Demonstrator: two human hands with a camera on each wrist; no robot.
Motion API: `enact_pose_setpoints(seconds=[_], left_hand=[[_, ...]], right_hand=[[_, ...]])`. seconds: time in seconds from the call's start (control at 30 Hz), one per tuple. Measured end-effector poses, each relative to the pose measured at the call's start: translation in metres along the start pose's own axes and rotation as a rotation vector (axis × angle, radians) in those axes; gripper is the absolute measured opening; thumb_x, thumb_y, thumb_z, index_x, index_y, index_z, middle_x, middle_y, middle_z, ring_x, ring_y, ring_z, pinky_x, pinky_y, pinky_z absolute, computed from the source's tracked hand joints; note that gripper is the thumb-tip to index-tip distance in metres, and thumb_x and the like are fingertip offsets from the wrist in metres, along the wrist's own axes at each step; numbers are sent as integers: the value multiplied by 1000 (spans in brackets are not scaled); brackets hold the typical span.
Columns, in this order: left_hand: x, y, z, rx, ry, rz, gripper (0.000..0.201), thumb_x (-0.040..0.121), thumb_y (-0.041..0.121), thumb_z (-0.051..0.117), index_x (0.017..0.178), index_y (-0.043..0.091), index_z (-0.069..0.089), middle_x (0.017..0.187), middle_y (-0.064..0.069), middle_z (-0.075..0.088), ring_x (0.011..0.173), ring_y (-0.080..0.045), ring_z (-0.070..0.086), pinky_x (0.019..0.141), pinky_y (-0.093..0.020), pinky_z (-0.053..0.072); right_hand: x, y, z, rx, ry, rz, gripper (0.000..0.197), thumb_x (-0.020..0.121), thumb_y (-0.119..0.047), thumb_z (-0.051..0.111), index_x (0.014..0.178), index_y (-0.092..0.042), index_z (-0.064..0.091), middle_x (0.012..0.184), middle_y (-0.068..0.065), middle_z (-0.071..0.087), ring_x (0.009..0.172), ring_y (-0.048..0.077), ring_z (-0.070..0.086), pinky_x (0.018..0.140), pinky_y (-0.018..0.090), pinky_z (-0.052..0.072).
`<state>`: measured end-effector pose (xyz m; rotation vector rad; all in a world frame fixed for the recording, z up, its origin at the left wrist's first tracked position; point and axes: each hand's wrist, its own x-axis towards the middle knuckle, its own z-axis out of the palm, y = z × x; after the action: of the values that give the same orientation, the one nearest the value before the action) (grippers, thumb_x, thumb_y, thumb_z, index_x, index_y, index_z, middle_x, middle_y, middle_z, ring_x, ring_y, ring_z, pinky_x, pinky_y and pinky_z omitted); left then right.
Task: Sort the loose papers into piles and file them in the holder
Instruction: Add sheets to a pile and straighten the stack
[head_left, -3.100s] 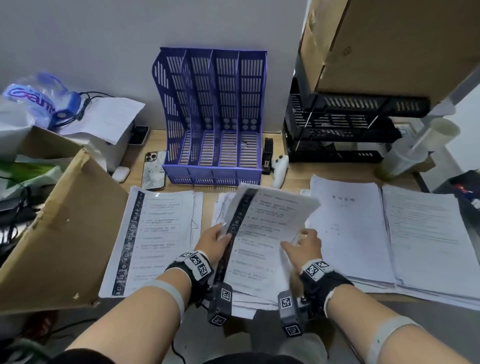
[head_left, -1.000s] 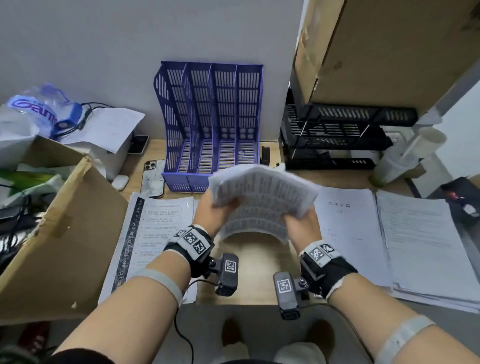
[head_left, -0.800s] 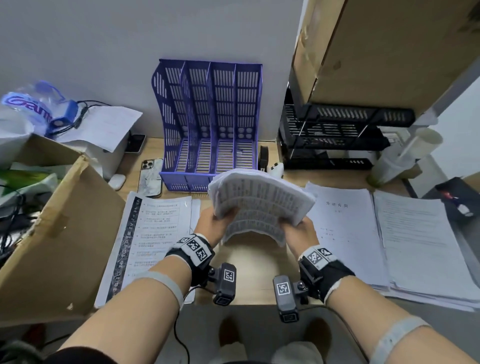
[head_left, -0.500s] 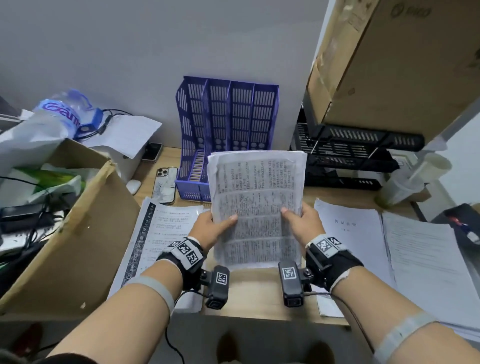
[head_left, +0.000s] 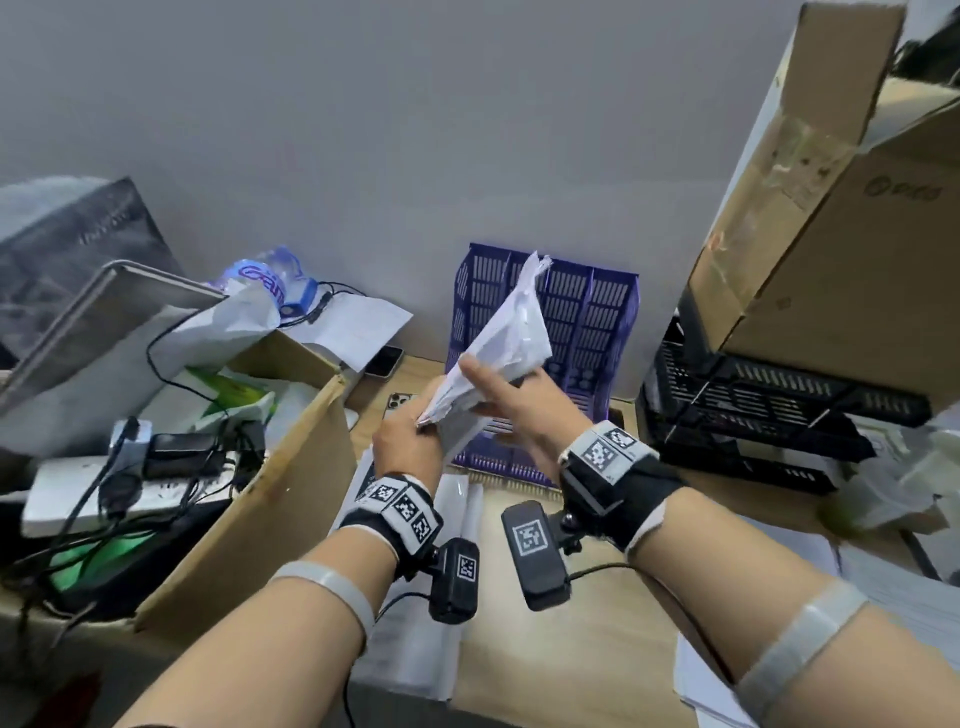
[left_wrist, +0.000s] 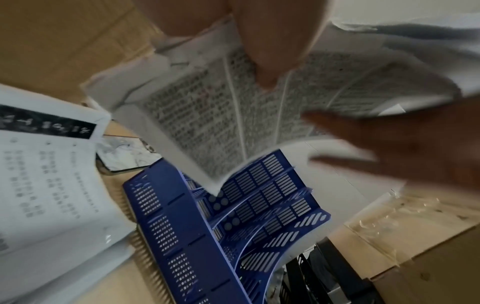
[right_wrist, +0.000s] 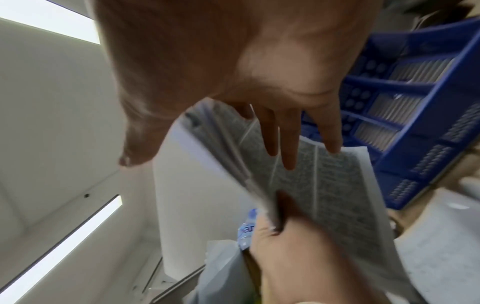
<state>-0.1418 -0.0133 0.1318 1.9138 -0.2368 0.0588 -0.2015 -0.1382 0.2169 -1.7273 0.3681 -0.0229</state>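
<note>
Far to the left of the left hand (head_left: 402, 441) sits an open cardboard box (head_left: 275, 499) full of cables and a plug strip, with a water bottle (head_left: 270, 278) behind it. Just below the left hand, a pile of printed sheets with a black strip (left_wrist: 46, 164) lies flat on the tabletop (head_left: 597, 649). A phone (left_wrist: 127, 153) lies beside that pile, near the holder. The left hand pinches the low corner of a stack of papers (head_left: 498, 353) between thumb and fingers. The stack is up in the air, tilted on its edge, with its top corner pointing high. It hangs right in front of the blue file holder (head_left: 587, 332), above the holder's slots and not inside any of them. The right hand (head_left: 519, 410) is on the other side of the stack, with its fingers (right_wrist: 288, 144) straight and spread flat against the printed side, and its thumb (head_left: 483, 374) laid along the top face. The holder stands behind both hands against the wall. To the right of the right hand are black stacked trays (head_left: 769, 410) with a big cardboard carton (head_left: 841, 208) on top. More white sheets (head_left: 883, 587) lie on the tabletop under the right arm.
</note>
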Motion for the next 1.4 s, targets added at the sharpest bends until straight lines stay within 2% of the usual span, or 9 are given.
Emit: enact_pose_setpoints(seconds=[0.07, 0.17, 0.37, 0.63, 0.73, 0.9, 1.1, 1.23, 1.4], left_hand=[[3, 2, 4, -36, 3, 121, 29, 90, 38, 56, 118, 37, 66, 105, 5, 73, 98, -16, 66, 88, -30, 52], [15, -5, 18, -79, 22, 143, 34, 96, 18, 54, 126, 31, 64, 112, 7, 71, 104, -12, 65, 95, -33, 53], [49, -33, 49, -92, -197, -81, 87, 85, -16, 37, 147, 45, 33, 139, 6, 57, 121, -13, 58, 102, -30, 48], [94, -52, 83, -79, -152, -151, 77, 90, -16, 33, 152, 30, 32, 139, 12, 49, 123, -3, 46, 94, -3, 33], [104, -59, 93, 17, -136, -197, 80, 87, -16, 33, 153, 29, 28, 139, 4, 51, 118, -8, 48, 96, -16, 34], [131, -88, 103, 276, -170, -198, 73, 78, -10, 38, 142, 25, 48, 130, -11, 58, 118, -34, 56, 97, -37, 48], [155, -93, 99, 529, -256, -289, 40, 91, 14, 43, 127, 24, 59, 124, -19, 54, 114, -39, 52, 96, -41, 43], [145, -99, 93, 381, -337, -306, 33, 90, 21, 57, 121, 19, 66, 108, -11, 72, 100, -31, 65, 88, -34, 51], [97, -115, 54, 278, -161, -327, 35, 88, 33, 69, 118, 15, 68, 103, -7, 68, 94, -24, 65, 89, -33, 52]], right_hand=[[10, -24, 5, 62, 109, -13, 81, 69, -68, 70, 123, -8, 58, 112, 12, 71, 101, 30, 68, 89, 49, 56], [31, -37, -7, -71, 235, -49, 45, 74, -40, 56, 116, -23, 59, 113, 2, 69, 102, 25, 66, 89, 48, 55], [69, -38, -37, -79, 145, -48, 30, 87, -16, 49, 116, -22, 58, 113, 9, 68, 98, 32, 67, 76, 54, 59], [136, -15, -52, -71, 151, -39, 26, 83, -26, 54, 107, -32, 61, 112, 0, 70, 103, 24, 67, 88, 50, 56], [148, -6, -53, -149, 186, -27, 17, 90, -23, 54, 106, -27, 60, 109, -1, 69, 101, 22, 65, 92, 42, 53], [166, 12, -52, -262, 159, 27, 24, 91, -17, 43, 107, -13, 61, 96, 10, 72, 62, 28, 72, 53, 29, 48], [170, 23, -39, -142, 172, -5, 24, 95, -15, 41, 110, -12, 59, 92, 9, 71, 61, 27, 73, 63, 40, 61], [171, 46, -33, 62, 150, 222, 24, 98, -13, 39, 109, -1, 57, 92, 20, 71, 77, 36, 73, 72, 45, 60], [144, 87, -24, 152, 74, 603, 29, 100, -28, 38, 103, -5, 55, 85, 16, 64, 60, 27, 60, 56, 32, 49]])
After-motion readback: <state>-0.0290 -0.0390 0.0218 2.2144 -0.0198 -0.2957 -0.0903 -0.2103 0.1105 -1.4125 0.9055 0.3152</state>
